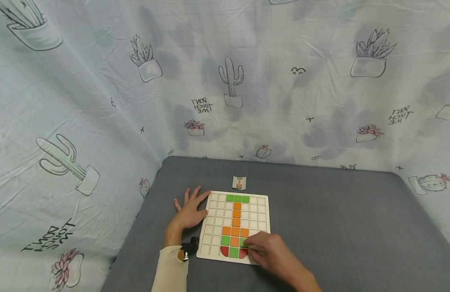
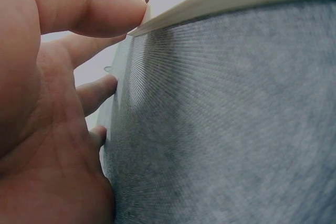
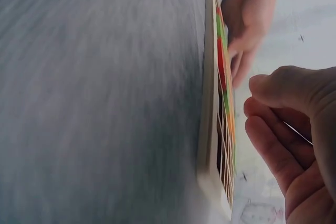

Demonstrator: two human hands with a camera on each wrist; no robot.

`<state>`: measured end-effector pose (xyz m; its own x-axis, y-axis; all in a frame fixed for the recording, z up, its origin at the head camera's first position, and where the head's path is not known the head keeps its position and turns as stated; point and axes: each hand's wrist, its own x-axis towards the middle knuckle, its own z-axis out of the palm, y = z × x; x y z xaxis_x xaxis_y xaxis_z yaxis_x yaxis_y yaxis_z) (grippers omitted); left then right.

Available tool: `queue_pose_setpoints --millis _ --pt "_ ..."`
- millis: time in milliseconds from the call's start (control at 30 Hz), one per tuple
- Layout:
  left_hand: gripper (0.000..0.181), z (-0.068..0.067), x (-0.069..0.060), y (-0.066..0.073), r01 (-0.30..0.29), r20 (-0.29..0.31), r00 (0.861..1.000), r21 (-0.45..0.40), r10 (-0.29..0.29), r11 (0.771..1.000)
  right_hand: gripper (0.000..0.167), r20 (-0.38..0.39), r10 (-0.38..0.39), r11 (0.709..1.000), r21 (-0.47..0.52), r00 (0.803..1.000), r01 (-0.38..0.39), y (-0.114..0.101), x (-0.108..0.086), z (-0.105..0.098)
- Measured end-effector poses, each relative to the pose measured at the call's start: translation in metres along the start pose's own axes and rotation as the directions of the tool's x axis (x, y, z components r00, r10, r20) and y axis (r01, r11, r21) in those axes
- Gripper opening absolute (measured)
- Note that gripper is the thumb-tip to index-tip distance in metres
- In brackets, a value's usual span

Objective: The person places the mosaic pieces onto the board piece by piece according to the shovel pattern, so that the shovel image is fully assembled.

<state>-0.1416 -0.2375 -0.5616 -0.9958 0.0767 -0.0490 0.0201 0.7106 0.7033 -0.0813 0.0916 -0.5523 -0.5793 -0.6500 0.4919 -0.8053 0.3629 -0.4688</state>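
Observation:
A pale gridded board lies on the grey table. Three green square tiles line its top row, above a column of orange square tiles. Lower down are more green tiles and two red rounded tiles. My left hand rests at the board's left edge, fingers spread, with thumb and index finger touching the edge. Over the lower right part, my right hand has its fingertips at a green tile, partly covering it. The right wrist view shows thumb and fingertips close together, no tile visible between them.
A small pattern card lies just beyond the board's far edge. The grey tabletop extends to the right. Pale curtains printed with potted plants hang behind and at the sides. A dark wrist device sits at the left wrist.

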Motion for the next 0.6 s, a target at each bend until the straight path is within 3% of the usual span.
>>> queue_pose_setpoints --millis 167,367,500,600 --pt "0.07 -0.003 -0.005 0.001 0.018 0.016 1.0 0.001 -0.018 1.0 0.027 -0.032 0.068 0.995 -0.067 0.997 -0.07 0.007 -0.013 -0.013" --pt "0.069 -0.009 -0.012 0.002 0.05 0.008 0.999 0.033 -0.05 0.998 0.027 -0.105 0.057 0.979 -0.191 0.993 -0.077 0.021 -0.02 -0.039" --pt "0.069 -0.018 -0.018 0.007 0.028 -0.052 0.998 0.072 -0.025 0.997 0.032 -0.155 0.089 0.954 -0.269 0.984 -0.129 0.027 -0.023 -0.065" --pt "0.071 -0.032 -0.026 0.016 -0.01 -0.119 0.993 0.102 0.023 0.995 0.041 -0.192 0.104 0.925 -0.341 0.976 -0.165 0.03 -0.025 -0.086"
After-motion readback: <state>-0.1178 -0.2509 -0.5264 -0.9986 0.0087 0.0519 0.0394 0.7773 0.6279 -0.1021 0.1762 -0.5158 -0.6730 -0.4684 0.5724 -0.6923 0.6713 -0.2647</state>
